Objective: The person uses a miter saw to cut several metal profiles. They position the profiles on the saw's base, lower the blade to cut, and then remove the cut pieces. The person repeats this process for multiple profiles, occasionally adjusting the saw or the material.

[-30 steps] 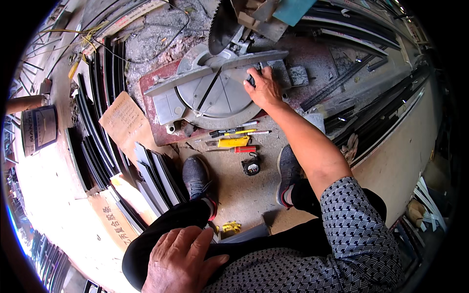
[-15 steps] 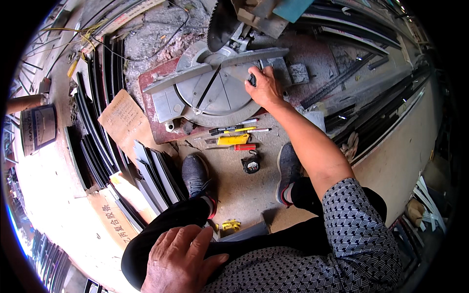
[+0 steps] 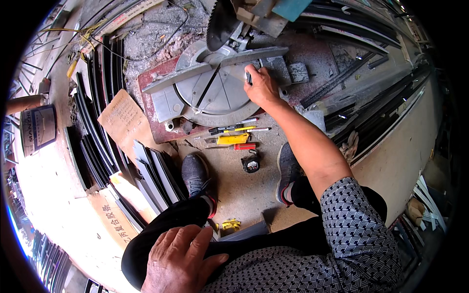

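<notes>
My right hand [image 3: 263, 88] reaches over the right part of the round grey table of a mitre saw [image 3: 234, 90]. Its thumb and fingers are closed on a small dark piece [image 3: 249, 77], mostly covered, so I cannot tell its exact kind. The toothed saw blade [image 3: 222, 29] is raised behind the metal fence [image 3: 256, 56]. My left hand [image 3: 181, 259] lies on my left thigh, fingers stretched out and holding nothing.
Between my shoes lie markers [image 3: 227, 129], a yellow utility knife [image 3: 233, 139], a red-handled screwdriver [image 3: 244, 146] and a black tape measure [image 3: 251, 162]. Dark metal strips [image 3: 159, 176] stand at left, more [image 3: 376, 115] at right. Another person's forearm [image 3: 24, 103] shows at far left.
My right hand has shifted slightly to the left, and the dark piece in it now shows narrower and more upright. The left hand has stayed still.
</notes>
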The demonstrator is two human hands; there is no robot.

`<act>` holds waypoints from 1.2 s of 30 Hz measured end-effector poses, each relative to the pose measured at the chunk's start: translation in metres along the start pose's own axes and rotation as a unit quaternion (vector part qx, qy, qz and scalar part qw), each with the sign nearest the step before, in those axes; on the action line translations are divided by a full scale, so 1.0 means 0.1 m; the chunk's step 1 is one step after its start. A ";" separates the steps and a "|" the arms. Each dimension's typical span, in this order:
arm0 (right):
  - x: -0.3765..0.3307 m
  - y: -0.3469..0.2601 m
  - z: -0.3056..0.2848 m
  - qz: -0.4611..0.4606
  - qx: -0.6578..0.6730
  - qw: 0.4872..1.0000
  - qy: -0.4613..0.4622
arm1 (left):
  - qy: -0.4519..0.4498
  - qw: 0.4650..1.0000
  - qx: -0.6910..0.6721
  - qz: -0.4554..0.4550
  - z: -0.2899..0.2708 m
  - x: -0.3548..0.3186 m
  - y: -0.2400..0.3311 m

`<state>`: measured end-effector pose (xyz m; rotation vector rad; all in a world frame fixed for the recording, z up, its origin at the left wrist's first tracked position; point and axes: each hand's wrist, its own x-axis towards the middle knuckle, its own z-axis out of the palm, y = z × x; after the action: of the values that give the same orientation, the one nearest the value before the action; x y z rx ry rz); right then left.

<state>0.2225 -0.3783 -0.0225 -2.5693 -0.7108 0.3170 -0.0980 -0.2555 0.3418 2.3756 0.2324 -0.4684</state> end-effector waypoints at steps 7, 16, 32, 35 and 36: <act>0.00 0.06 0.05 -0.028 0.020 0.999 0.028 | -0.001 1.000 -0.004 -0.003 -0.02 0.00 0.00; -0.15 -0.01 -0.23 0.192 0.346 0.918 -0.006 | 0.011 1.000 -0.001 0.005 0.01 -0.03 -0.03; 0.90 1.07 -2.44 0.195 0.397 0.874 0.201 | 0.017 0.999 0.018 0.043 0.02 -0.07 -0.05; 1.62 0.30 -3.38 0.077 0.420 0.879 0.214 | 0.020 0.999 0.024 0.015 -0.02 -0.14 0.05; 1.73 0.11 -3.63 0.078 0.389 0.885 0.243 | 0.023 0.999 0.022 0.008 -0.04 -0.14 0.07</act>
<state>0.4927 -0.4258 0.2715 -1.8072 -0.1276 -0.0153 -0.1081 -0.2587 0.3546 2.4312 0.2265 -0.4169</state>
